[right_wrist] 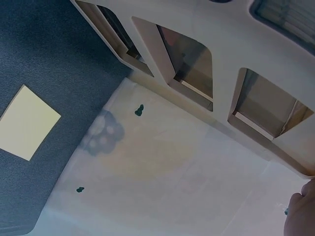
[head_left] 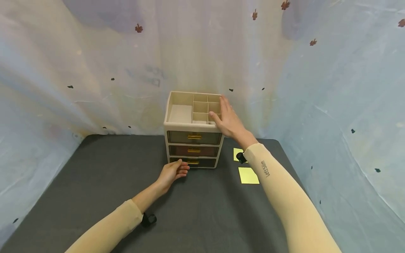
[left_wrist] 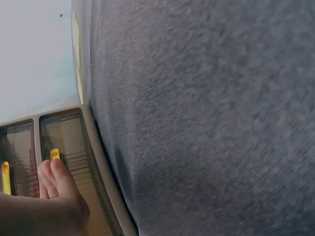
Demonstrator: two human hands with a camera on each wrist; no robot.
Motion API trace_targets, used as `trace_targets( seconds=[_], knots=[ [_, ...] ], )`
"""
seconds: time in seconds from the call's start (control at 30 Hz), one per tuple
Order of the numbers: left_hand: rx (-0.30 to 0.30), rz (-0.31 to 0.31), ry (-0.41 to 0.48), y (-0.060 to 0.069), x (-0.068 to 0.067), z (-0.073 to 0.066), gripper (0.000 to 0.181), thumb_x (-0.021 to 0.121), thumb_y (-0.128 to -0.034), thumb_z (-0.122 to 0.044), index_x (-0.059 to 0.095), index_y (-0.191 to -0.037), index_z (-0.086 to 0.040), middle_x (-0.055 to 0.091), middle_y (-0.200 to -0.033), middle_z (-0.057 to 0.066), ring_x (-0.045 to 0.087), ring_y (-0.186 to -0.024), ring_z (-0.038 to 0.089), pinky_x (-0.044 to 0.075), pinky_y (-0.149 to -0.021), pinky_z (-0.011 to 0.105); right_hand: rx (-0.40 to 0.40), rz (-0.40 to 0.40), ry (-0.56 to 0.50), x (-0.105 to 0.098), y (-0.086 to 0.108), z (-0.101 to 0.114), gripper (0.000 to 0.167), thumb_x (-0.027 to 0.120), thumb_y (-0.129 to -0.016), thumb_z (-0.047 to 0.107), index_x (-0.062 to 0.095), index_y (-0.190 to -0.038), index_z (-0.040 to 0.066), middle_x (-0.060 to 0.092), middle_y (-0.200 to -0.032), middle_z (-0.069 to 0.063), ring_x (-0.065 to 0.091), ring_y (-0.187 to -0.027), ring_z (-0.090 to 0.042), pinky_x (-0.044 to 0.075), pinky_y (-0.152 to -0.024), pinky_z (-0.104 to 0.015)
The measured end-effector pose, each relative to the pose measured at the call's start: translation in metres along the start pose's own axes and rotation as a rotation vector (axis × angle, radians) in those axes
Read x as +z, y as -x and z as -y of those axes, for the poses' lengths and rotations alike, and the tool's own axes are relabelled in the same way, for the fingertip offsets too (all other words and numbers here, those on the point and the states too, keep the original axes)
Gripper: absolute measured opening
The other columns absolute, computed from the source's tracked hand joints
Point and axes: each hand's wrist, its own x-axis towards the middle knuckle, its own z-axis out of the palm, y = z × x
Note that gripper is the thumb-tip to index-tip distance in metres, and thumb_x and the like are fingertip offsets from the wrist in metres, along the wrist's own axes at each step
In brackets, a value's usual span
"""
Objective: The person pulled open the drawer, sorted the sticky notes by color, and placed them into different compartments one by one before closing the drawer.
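A cream desktop drawer organizer stands upright on the dark table, its three tinted drawers pushed in. Low at its front, my left hand has its fingers loosely bent beside the gold handle of the bottom drawer. In the left wrist view the fingertips reach the end of that handle, without visibly wrapping round it. My right hand rests on the organizer's top right edge, fingers extended along the rim and thumb over the small compartments. Only part of the right hand shows in the right wrist view.
Two yellow sticky notes, one nearer and one farther, lie on the table right of the organizer. A patterned curtain hangs behind the table and along its sides. Each wrist carries a small black camera.
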Motion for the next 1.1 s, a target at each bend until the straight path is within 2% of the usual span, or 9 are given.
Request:
trace_targets(
  seconds=[0.27,0.43,0.67,0.87,1.1],
  knots=[
    [-0.047,0.004,-0.008,-0.007,0.001,0.010,0.051,0.043,-0.1142,-0.030,0.058,-0.135,0.014,0.071,-0.110,0.014,0.069,-0.097,0.024,0.059,-0.092,0.038,-0.008,-0.009,0.003,0.002,0.000,-0.001,0.086,0.032,-0.108,0.060,-0.003,-0.167,0.007,-0.005,-0.175,-0.010,-0.001,-0.161,-0.028,0.006,-0.130,-0.043],
    [-0.073,0.024,0.000,-0.011,0.004,0.016,0.053,0.045,-0.1136,-0.032,0.058,-0.135,0.015,0.071,-0.106,0.013,0.070,-0.097,0.024,0.059,-0.090,0.036,-0.013,-0.014,-0.012,0.004,0.003,-0.003,0.086,0.031,-0.108,0.060,-0.003,-0.167,0.007,-0.005,-0.175,-0.010,0.000,-0.161,-0.029,0.008,-0.130,-0.046],
    [-0.079,0.028,0.009,-0.020,0.007,0.022,0.050,0.047,-0.1129,-0.029,0.058,-0.135,0.015,0.071,-0.104,0.012,0.071,-0.098,0.025,0.060,-0.087,0.033,-0.020,-0.017,-0.027,0.009,0.004,-0.008,0.086,0.032,-0.109,0.058,-0.002,-0.167,0.006,-0.004,-0.175,-0.011,0.001,-0.161,-0.030,0.009,-0.130,-0.047],
    [-0.084,0.021,0.040,-0.023,0.007,0.024,0.049,0.051,-0.1118,-0.027,0.056,-0.135,0.016,0.072,-0.109,0.016,0.070,-0.096,0.022,0.060,-0.086,0.031,-0.040,-0.010,-0.038,0.012,0.002,-0.006,0.086,0.032,-0.109,0.059,-0.002,-0.167,0.005,-0.005,-0.175,-0.013,-0.001,-0.161,-0.030,0.007,-0.130,-0.048],
    [-0.086,0.016,0.060,-0.028,0.009,0.026,0.045,0.055,-0.1107,-0.023,0.056,-0.135,0.015,0.073,-0.105,0.012,0.071,-0.094,0.021,0.061,-0.082,0.028,-0.034,-0.015,-0.045,0.013,0.003,-0.007,0.085,0.034,-0.109,0.056,-0.001,-0.167,0.005,-0.004,-0.175,-0.012,0.000,-0.161,-0.030,0.008,-0.129,-0.048]
  ],
)
